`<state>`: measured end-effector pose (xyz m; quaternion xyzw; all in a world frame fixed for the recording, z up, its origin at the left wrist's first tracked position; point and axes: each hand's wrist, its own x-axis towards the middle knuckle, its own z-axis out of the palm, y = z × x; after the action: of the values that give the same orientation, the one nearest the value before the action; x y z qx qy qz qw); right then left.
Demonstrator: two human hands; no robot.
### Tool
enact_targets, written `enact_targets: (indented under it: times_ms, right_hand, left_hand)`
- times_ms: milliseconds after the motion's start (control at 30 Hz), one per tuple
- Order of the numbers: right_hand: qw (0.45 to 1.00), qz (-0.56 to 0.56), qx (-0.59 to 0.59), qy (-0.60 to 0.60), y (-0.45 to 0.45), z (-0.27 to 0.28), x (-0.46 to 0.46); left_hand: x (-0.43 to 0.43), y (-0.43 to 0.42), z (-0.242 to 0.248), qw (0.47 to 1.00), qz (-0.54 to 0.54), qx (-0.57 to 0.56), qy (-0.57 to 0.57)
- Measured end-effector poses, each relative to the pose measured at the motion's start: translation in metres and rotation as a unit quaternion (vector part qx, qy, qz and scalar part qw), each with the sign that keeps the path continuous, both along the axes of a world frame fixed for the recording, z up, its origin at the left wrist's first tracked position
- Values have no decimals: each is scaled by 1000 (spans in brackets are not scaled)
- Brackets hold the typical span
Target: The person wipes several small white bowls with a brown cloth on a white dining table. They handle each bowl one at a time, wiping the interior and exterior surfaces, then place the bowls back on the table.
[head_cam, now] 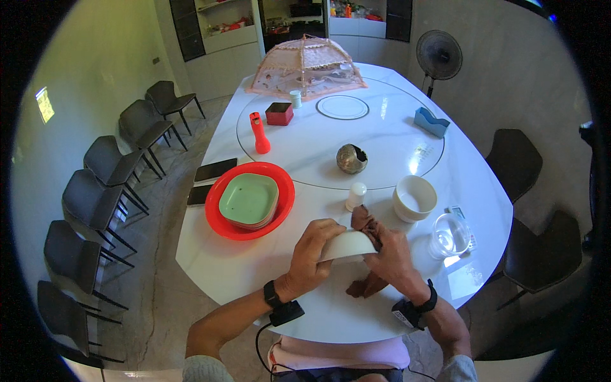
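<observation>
A white bowl [347,244] is tipped on its side above the near part of the table, its opening turned downward. My left hand [312,248] grips the bowl's left side. In my right hand [394,258] is a brown cloth [365,223], pressed against the bowl's right side; a loose end of it hangs below the wrist. Just beyond the hands stands a small white shaker-like container [356,196]. To its right are white bowls [414,198], seemingly stacked, and a clear plastic tub [448,236].
A red basin [215,222] holds stacked square dishes, green on top [248,198]. Two phones [215,169] lie behind it. On the turntable are a red flashlight [259,133], red box [279,113], metallic round pot [352,159], blue holder [431,122] and mesh food cover [305,69]. Chairs [90,200] line the left wall.
</observation>
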<state>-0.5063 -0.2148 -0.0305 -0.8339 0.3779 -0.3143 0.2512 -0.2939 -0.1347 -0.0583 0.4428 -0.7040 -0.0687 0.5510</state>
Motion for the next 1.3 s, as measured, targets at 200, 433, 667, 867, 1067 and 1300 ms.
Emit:
enact_targets:
  times_ms: [200, 433, 667, 867, 1067, 1300]
  right_hand:
    - [981, 61, 144, -113, 13, -14, 19]
    - [992, -3, 112, -57, -3, -4, 5]
    - [977, 66, 180, -97, 14, -9, 17]
    - [945, 25, 303, -118, 6, -1, 13]
    - [972, 52, 224, -48, 5, -4, 13]
    - [929, 76, 352, -88, 7, -4, 14]
  left_hand:
    - [1, -1, -3, 975, -16, 123, 186]
    - [-1, -3, -1, 995, -2, 24, 102]
    - [2, -2, 1, 981, 12, 93, 172]
    - [-2, -3, 0, 976, 9, 104, 193]
    - [3, -2, 0, 998, 18, 23, 54]
    - [1, -3, -6, 986, 13, 74, 149]
